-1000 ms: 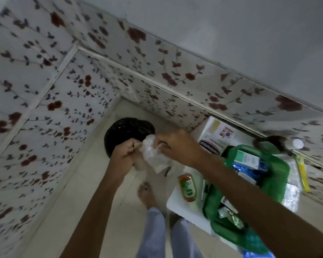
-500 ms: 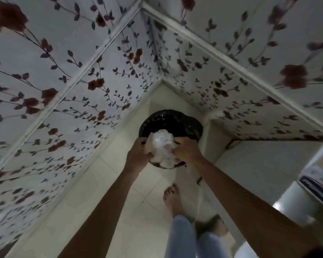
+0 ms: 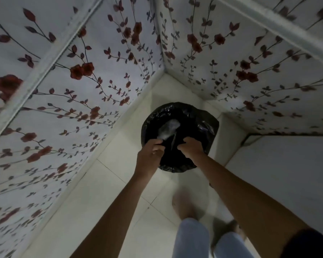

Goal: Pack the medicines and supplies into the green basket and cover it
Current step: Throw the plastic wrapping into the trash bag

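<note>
I note the flowered walls (image 3: 67, 94), then the black-lined bin (image 3: 179, 136) in the corner, with a pale wrapper (image 3: 169, 129) blurred inside. Left hand (image 3: 150, 155) and right hand (image 3: 191, 148) hover above, fingers curled, empty. Green basket out of view. I advise returning to it promptly.

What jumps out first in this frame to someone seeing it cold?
The black-lined bin in the floor corner at centre, with a crumpled pale wrapper blurred inside it. Both hands hover over its near rim, left hand and right hand curled and apparently holding nothing. Floral-patterned wall panels fill the left and top; the green basket is out of view.
</note>
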